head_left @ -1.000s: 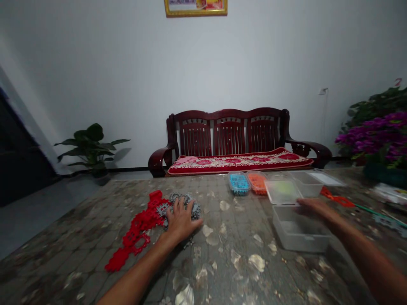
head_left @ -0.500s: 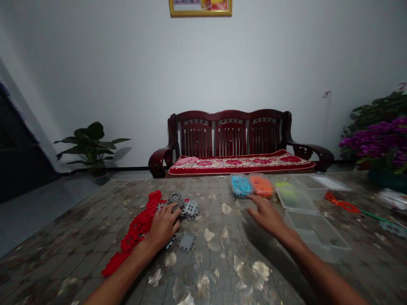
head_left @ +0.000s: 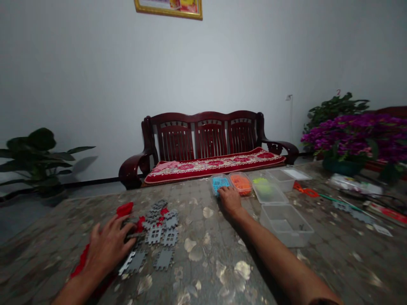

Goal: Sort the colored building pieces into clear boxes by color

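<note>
My left hand (head_left: 110,243) rests with spread fingers over the red interlocking pieces (head_left: 83,259) at the left of the table, partly covering them. Just right of it lie several grey notched plastic tiles (head_left: 164,259), some with window cut-outs, loosely heaped with a few red pieces among them. My right hand (head_left: 231,201) has its fingers curled at the near right corner of a clear tub of blue pieces (head_left: 220,182). Whatever lies between those fingertips is hidden. A clear tub of orange pieces (head_left: 241,184) stands right beside the blue one.
A tub with yellow-green pieces (head_left: 261,184) and a clear plastic box (head_left: 286,224) stand right of my right arm. Farther right lie an orange item (head_left: 307,192), a green stick (head_left: 337,201) and purple flowers (head_left: 352,135). A wooden bench (head_left: 206,140) is behind the table.
My view has turned to the right. My right hand has moved onto the blue tub's corner and its fingers have curled. My left hand has shifted left off the grey tiles, leaving more of them visible.
</note>
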The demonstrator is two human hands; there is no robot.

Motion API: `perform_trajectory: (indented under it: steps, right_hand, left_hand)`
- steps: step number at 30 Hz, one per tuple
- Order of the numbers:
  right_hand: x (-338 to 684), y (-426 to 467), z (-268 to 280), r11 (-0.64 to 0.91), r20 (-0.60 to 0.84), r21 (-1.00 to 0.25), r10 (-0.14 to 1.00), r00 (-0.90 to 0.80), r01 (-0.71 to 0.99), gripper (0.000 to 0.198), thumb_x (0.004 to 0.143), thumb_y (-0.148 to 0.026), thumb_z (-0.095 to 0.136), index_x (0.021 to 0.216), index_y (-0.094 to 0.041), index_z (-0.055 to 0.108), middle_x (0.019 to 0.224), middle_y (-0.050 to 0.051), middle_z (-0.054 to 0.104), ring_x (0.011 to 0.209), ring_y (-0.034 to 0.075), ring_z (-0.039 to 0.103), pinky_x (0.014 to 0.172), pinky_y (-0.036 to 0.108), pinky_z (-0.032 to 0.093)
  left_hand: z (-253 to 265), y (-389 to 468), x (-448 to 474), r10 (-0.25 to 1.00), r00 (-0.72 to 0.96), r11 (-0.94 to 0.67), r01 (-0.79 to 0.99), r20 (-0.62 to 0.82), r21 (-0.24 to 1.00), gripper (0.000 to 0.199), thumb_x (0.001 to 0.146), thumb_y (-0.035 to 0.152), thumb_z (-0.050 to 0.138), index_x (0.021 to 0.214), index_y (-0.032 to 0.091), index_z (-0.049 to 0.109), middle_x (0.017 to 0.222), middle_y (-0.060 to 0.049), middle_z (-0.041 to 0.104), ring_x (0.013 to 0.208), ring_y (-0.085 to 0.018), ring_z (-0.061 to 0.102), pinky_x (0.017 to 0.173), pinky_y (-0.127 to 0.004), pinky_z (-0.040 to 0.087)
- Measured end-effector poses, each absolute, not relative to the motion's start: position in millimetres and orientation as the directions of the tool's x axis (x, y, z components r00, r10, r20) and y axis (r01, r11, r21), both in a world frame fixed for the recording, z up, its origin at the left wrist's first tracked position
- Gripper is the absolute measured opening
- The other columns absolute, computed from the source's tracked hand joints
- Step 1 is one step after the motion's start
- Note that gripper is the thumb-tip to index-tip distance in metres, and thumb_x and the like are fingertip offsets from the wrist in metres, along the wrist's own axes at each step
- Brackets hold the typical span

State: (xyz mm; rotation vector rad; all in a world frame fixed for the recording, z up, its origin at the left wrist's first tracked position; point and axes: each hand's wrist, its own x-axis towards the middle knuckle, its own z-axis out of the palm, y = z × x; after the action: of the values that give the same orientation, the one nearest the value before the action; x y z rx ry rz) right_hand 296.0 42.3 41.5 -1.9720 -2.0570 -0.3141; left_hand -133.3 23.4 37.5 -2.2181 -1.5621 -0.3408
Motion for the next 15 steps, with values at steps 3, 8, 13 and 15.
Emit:
perform_trajectory:
  steps: [3,8,13,15]
  right_hand:
    - [295.0,38.0,38.6,0.087,0.347,-0.030,0.935,-0.071,0.996,0.029,0.100,-0.021,0.045,0.116,-0.021,0.069,0.120,0.010,0.070,0.109,0.024,0.058,0.089,0.033,0.039]
    - [281.3,12.4,33.8,0.203,0.379,-0.050,0.910,-0.170,0.978,0.029,0.102,-0.025,0.043,0.118,-0.025,0.068,0.122,0.007,0.069,0.109,0.022,0.058,0.089,0.033,0.040]
    - [277.3,-27.8,43.1,0.316,0.425,-0.209,0.882,-0.205,0.926,0.028,0.093,-0.021,0.058,0.119,-0.023,0.067,0.122,0.007,0.070,0.111,0.023,0.061,0.092,0.034,0.044]
    - [290.2,-47.4,53.8,0.334,0.498,-0.298,0.853,-0.153,0.894,0.032,0.090,-0.021,0.061,0.121,-0.023,0.067,0.125,0.007,0.070,0.114,0.023,0.061,0.096,0.035,0.045]
  left_hand:
    - [34.7,11.6,-109.1,0.805,0.361,-0.311,0.932,0.470,-0.184,0.035,0.086,0.041,0.054,0.105,0.024,0.077,0.135,-0.016,0.063,0.133,-0.041,0.048,0.113,-0.068,0.024]
    - [11.2,-8.1,-67.3,0.759,0.506,-0.504,0.855,0.409,-0.124,0.046,0.090,0.047,0.055,0.132,0.032,0.065,0.147,-0.010,0.056,0.141,-0.037,0.042,0.115,-0.065,0.026]
    - [-11.8,-6.4,-55.2,0.765,0.552,-0.556,0.826,0.331,-0.091,0.042,0.092,0.040,0.054,0.133,0.039,0.063,0.148,-0.007,0.057,0.141,-0.034,0.045,0.114,-0.064,0.027]
    - [-15.3,-1.1,-57.9,0.786,0.527,-0.531,0.843,0.324,-0.084,0.041,0.093,0.034,0.050,0.131,0.038,0.064,0.143,-0.007,0.061,0.137,-0.034,0.049,0.113,-0.063,0.030]
